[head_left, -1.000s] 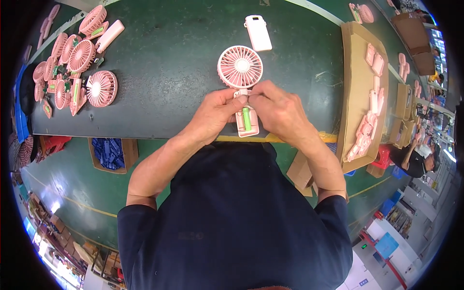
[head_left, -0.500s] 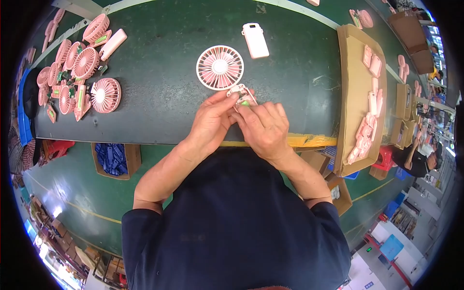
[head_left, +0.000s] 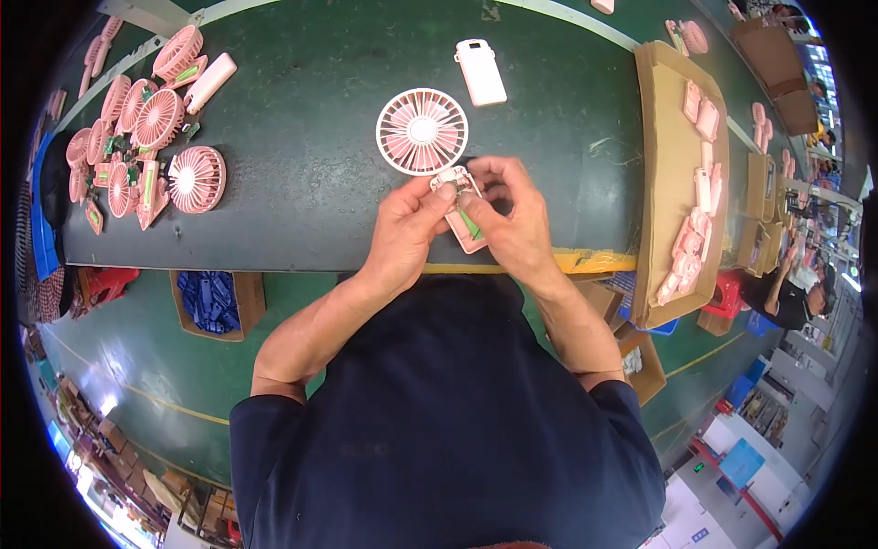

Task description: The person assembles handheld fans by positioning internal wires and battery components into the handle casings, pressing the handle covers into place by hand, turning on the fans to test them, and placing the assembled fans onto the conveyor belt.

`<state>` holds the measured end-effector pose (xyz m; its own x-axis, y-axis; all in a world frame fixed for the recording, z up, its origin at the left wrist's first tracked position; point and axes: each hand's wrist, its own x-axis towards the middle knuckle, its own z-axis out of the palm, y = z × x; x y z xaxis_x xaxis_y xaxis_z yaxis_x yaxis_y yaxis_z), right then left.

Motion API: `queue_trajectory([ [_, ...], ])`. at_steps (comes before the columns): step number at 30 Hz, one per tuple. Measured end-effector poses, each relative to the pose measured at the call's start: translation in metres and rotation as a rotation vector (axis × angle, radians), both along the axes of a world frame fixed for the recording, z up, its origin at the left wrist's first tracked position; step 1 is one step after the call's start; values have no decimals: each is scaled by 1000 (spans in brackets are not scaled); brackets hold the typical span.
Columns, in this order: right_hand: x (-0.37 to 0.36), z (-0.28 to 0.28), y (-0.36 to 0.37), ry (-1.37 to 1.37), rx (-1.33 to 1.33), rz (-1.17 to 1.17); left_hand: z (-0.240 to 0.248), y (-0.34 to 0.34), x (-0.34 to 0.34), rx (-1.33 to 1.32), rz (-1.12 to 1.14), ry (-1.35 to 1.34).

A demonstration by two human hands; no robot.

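Observation:
Between my two hands is a pink handheld fan [head_left: 422,131] with its handle open, the round grille pointing away from me. Inside the handle [head_left: 469,240] a green part shows. My left hand [head_left: 402,224] grips the handle's left side near the neck, thumb on top. My right hand [head_left: 517,220] holds the right side, its thumb pressed into the open handle and its fingers curled round the far edge. What lies under the thumbs is hidden. Beyond the fan, a loose pink handle cover [head_left: 480,72] lies on the dark green table [head_left: 320,183].
Several pink fans and opened handles [head_left: 155,119] are heaped at the left of the table. On the right stands a long cardboard tray [head_left: 663,183] holding pink shell pieces [head_left: 692,242]. Below the table edge is a carton with blue parts [head_left: 208,300]. Another person [head_left: 791,288] is at far right.
My right hand has shifted up and right along the handle, its thumb now inside, uncovering the handle's lower end and green part. The fan head has moved slightly right.

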<state>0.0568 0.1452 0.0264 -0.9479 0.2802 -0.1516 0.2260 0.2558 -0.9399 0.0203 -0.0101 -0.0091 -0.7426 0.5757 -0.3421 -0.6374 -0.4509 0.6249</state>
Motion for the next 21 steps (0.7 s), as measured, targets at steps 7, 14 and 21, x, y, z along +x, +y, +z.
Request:
queue_trajectory([
  [7, -9, 2, 14, -164, -401, 158, 6, -4, -1, -34, -14, 20],
  [14, -71, 0, 44, 438, 749, 59, 15, -8, -13, 48, 32, -153],
  [21, -90, -26, 45, 307, 1048, 125, 14, -4, -10, 6, 30, -207],
])
